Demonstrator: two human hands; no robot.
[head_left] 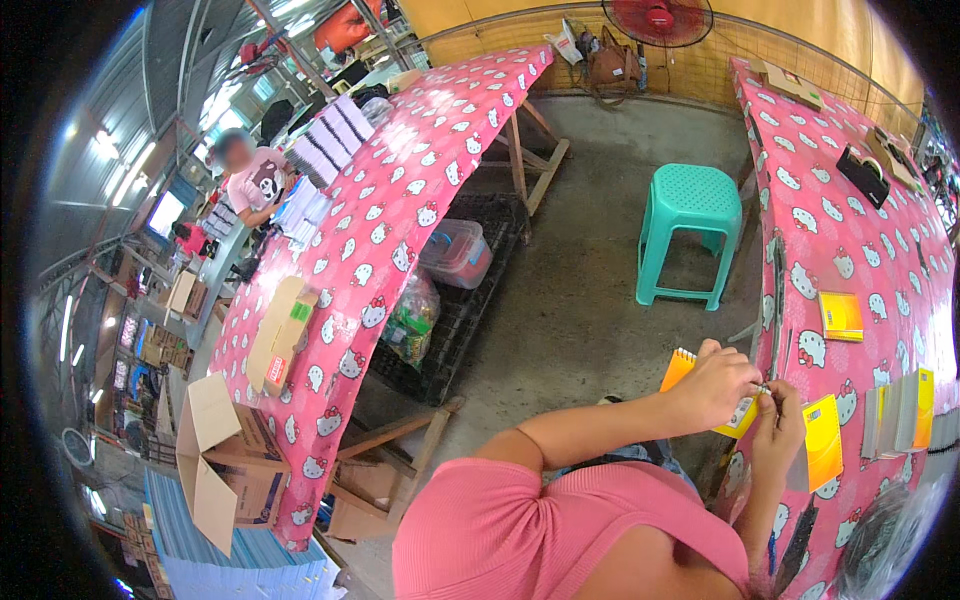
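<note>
At the near edge of the right-hand pink table (800, 225), my left hand (722, 387) and my right hand (780, 420) come together, fingers pinched at the wire edge of a small yellow spiral notepad (738, 420). An orange cover (678, 368) with a wire edge shows on the other side of my left hand; I cannot tell whether it belongs to the same notepad. Just right of my right hand lies another yellow notepad (824, 443). Beyond it, a stack of yellow-covered pads (922, 410) stands on edge. A small yellow pile (841, 316) sits farther back.
A green plastic stool (690, 225) stands ahead. A black tape dispenser (863, 176) rests on the right table. Across the aisle, the left pink table (400, 200) carries an open carton (225, 455) and book stacks (330, 140). Behind it is another person (258, 180).
</note>
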